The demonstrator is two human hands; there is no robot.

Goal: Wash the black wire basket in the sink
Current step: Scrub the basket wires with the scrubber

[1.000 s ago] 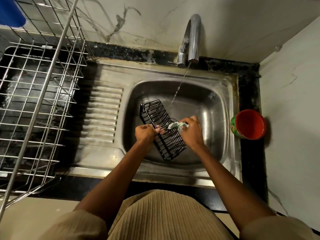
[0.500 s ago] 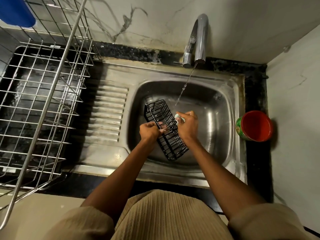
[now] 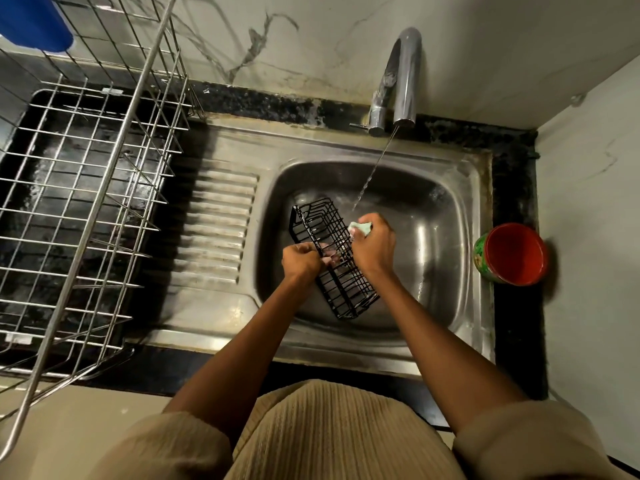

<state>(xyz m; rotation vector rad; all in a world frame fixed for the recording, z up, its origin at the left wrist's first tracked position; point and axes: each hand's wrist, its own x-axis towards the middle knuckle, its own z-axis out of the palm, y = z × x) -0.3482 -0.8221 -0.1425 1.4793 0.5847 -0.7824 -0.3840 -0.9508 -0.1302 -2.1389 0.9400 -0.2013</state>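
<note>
A long black wire basket (image 3: pixel 320 230) is held tilted over the steel sink (image 3: pixel 446 237). My left hand (image 3: pixel 300 259) grips its left rim near the middle, fingers curled through the wires. My right hand (image 3: pixel 375 245) holds a pale green scrub pad (image 3: pixel 361 228) against the basket's right side. A thin stream of water falls from the tap (image 3: pixel 401 74) into the bowl just beyond my right hand.
A steel wire dish rack (image 3: pixel 86 188) stands on the black counter at the left, with a blue object (image 3: pixel 33 20) at its top corner. A red-lined cup (image 3: pixel 512 254) sits on the counter right of the sink. Walls close in behind and to the right.
My right hand with the pad has shifted slightly along the basket's right side, toward its far end. My left hand keeps its grip. Water keeps running.
</note>
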